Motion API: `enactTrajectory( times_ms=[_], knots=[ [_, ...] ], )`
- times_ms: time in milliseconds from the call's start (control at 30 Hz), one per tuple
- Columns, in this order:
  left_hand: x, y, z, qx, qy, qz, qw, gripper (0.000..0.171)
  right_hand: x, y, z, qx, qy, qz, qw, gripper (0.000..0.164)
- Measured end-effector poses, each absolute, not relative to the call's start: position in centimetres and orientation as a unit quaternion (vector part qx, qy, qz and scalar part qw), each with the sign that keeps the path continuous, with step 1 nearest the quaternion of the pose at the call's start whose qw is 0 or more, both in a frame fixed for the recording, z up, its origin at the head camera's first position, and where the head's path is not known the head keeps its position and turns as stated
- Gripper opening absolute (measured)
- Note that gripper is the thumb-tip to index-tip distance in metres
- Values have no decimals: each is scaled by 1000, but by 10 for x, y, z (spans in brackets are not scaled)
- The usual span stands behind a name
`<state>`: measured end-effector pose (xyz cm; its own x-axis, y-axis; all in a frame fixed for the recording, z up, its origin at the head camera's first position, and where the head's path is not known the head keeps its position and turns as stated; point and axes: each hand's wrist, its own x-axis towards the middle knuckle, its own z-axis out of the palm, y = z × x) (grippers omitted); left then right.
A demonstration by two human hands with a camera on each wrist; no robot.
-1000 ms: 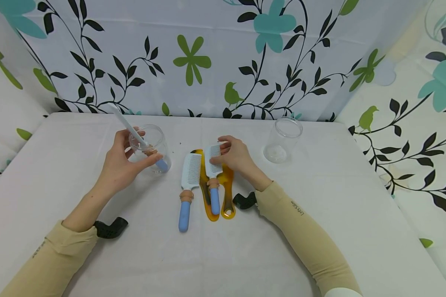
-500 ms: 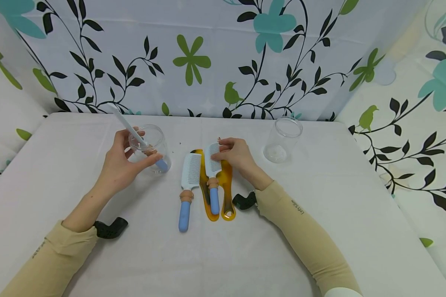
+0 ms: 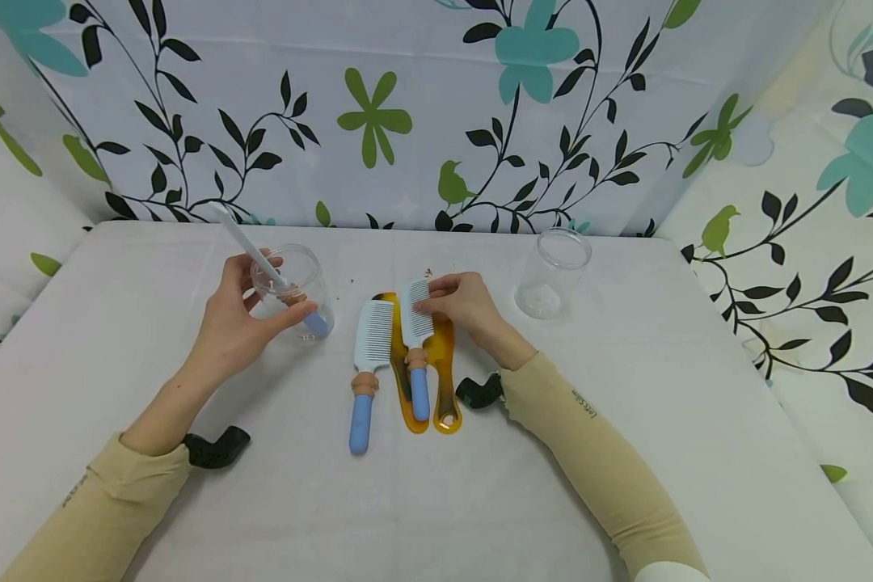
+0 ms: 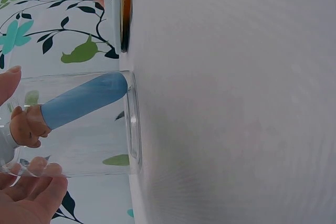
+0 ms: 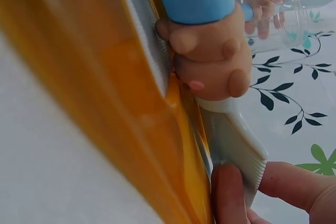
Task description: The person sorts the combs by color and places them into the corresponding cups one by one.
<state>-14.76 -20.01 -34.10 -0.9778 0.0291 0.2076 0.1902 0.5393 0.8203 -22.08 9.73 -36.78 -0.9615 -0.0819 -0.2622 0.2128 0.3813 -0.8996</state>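
My left hand (image 3: 236, 319) grips a clear plastic jar (image 3: 323, 283) at the left of the table. In it leans a pale comb (image 3: 243, 242) with a blue handle (image 4: 86, 100) and a brown animal-shaped collar (image 4: 29, 124). At mid-table, my right hand (image 3: 471, 307) pinches the toothed end of a similar light blue comb (image 3: 419, 394), with thumb and fingers on either side in the right wrist view. That comb lies over translucent amber combs (image 3: 445, 376), partly hidden beneath it. Left of these lies another blue-handled comb (image 3: 373, 343).
A second clear jar (image 3: 541, 299) stands upright to the right of my right hand. A patterned curtain (image 3: 407, 48) hangs behind the white-covered table (image 3: 298, 509). Black curved pieces (image 3: 218, 447) sit at both wrists. Small brown specks lie behind the combs.
My right fingers have shifted slightly along the comb's toothed end, and the comb has barely moved. The left hand and its jar look unchanged.
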Motion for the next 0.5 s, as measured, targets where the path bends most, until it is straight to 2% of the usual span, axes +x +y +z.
enactTrajectory(
  times_ms=[233, 500],
  knots=[
    [-148, -200, -341, -68, -872, -478, 87, 82, -221, 98, -367, 44, 792, -584, 170, 42],
    [-148, -202, -341, -72, -869, -482, 86, 84, -221, 98, -363, 46, 784, -591, 183, 38]
  ],
)
